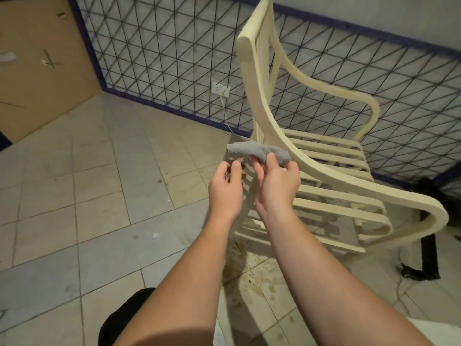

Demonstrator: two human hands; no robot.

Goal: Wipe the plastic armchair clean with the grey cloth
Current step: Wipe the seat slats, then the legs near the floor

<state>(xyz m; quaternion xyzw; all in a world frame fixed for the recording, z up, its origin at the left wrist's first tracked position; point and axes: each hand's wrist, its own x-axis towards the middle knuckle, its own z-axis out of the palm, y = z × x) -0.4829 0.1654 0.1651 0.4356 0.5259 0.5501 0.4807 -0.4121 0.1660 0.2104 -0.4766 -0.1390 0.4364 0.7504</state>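
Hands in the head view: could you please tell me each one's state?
Left hand: open, holding nothing.
Right hand: pinching the rolled grey cloth.

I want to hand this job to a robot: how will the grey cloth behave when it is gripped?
Probably floppy: the grey cloth sags either side of where the right hand pinches it. Likely light, since fingertips alone hold it up. Its nubbly weave suggests it will not slip easily.

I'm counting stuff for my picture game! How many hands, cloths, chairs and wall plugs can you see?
Hands: 2, the left hand and the right hand
Grey cloths: 1, the grey cloth, held by the right hand
Armchairs: 1, the cream plastic armchair
Wall sockets: 1, the white socket with a cable plugged in
Total: 5
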